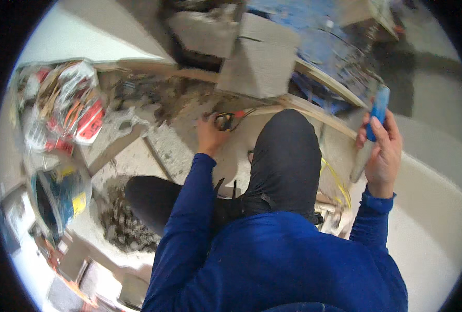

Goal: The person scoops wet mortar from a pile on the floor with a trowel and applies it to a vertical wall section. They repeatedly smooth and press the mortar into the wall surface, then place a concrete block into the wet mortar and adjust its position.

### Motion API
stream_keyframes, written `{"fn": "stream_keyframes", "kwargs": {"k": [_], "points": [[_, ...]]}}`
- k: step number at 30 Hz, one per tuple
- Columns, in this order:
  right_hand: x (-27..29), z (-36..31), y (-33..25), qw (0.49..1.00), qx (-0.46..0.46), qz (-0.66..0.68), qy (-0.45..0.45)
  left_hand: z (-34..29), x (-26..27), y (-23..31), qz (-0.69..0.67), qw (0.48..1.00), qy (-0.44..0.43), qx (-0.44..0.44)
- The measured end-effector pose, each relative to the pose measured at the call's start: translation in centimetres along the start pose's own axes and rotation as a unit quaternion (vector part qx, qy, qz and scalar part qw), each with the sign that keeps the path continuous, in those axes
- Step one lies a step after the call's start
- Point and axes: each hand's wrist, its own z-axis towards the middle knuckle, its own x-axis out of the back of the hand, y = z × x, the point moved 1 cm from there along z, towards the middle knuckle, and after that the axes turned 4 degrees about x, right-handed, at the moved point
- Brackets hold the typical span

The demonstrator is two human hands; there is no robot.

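Tool [380,99]: long and narrow, blue along its upper part and pale grey toward its lower end; it slants in the person's right hand, its exact kind blurred.
Right hand [387,148]: fingers and thumb closed about the blue part, the grey end projecting below.
Left hand [211,136]: half-curled, with a rounded black-and-orange object [223,122] bearing a red projection held at fingers and thumb; whether that object also rests on the surface beneath cannot be told.
Knee [285,156]: in dark trousers, bent between the two hands.
Slab [259,60]: pale grey, flat and squarish, ahead of the knee.
Sheet [298,23]: blue, littered, beyond a pale wooden strip [331,83].
Bag [75,106]: clear plastic with red-and-white contents, at far left.
Container [59,200]: dark teal with a yellow patch, just nearer than the bag.
Rubble [124,221]: loose and dark, beside the container.
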Motion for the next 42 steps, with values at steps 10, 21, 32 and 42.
{"fn": "stream_keyframes", "kwargs": {"k": [10,21,32,42], "points": [[1.3,-10.1,-1.6,0.99,-0.017,0.012,0.138,1.3,-7.8,5.1,0.043,0.985,-0.114,-0.123],[-4.1,-17.1,-2.3,0.983,-0.068,0.12,0.119,-4.8,-1.1,17.5,-0.064,0.972,-0.193,-0.121],[-16.2,-15.9,-7.1,0.956,0.074,0.185,-0.214,-0.7,39.2,-1.1,-0.341,0.836,0.43,-0.007],[-37.7,-21.8,4.7,0.72,0.193,-0.2,-0.636,-22.9,46.9,-11.6,-0.107,0.746,0.657,-0.024]]}}
